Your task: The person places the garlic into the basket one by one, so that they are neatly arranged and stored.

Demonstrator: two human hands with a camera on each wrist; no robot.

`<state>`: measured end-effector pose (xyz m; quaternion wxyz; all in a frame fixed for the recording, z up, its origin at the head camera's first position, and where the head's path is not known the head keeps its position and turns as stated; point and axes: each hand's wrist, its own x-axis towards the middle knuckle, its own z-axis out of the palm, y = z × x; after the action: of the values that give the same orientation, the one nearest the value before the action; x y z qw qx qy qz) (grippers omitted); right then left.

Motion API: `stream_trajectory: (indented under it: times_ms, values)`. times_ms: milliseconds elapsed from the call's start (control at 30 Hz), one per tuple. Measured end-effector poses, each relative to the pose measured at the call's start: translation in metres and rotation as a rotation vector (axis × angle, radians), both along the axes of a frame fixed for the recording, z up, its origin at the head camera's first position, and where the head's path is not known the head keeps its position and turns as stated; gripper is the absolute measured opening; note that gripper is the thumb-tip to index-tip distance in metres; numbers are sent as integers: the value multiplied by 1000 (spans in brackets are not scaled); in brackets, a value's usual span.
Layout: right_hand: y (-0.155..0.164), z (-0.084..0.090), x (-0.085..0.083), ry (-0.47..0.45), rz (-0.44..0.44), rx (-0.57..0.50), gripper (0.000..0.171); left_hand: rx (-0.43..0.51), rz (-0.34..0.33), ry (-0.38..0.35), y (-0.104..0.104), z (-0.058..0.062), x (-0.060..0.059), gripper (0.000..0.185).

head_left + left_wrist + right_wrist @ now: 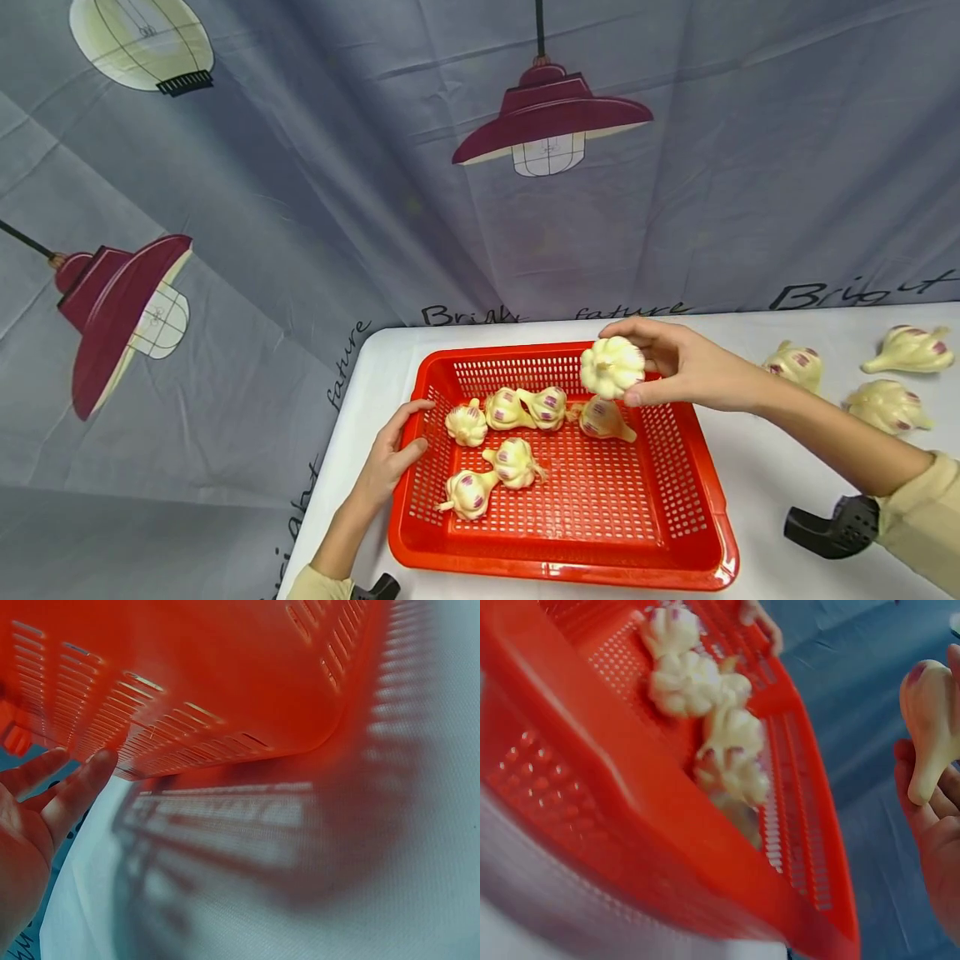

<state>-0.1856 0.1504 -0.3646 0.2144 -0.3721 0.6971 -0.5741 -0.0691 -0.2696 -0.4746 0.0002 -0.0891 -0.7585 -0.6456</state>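
A red perforated basket [701,467] sits on the white table and holds several cream garlic bulbs with purple streaks [515,462]. My right hand [678,362] grips one more garlic bulb [612,367] in its fingertips above the basket's far right part. The right wrist view shows that bulb [928,712] against my fingers, with the basket [615,817] and its bulbs [727,742] below. My left hand [392,454] rests against the basket's left rim, fingers relaxed. In the left wrist view its fingers [71,791] lie along the basket's outer wall [225,682].
Three more garlic bulbs lie on the table to the right: one [795,364], one [909,350] and one [888,407]. A grey cloth backdrop [315,208] printed with lamps hangs behind and to the left. The table's left edge [330,450] runs close to my left hand.
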Motion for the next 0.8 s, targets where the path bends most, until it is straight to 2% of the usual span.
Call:
stream_trajectory:
  times_ms: [133,500,800]
  values:
    - [-20,-6,-2,-33,63,12,58,-3,-6,-1,-1,1,-1,51]
    - [-69,-14,-6,-65,160,119,58,-5,-10,-3,-1,-2,0,51]
    - [-82,-29,-7,-56,220,164,59,-12,-11,4,-2,0,-1,51]
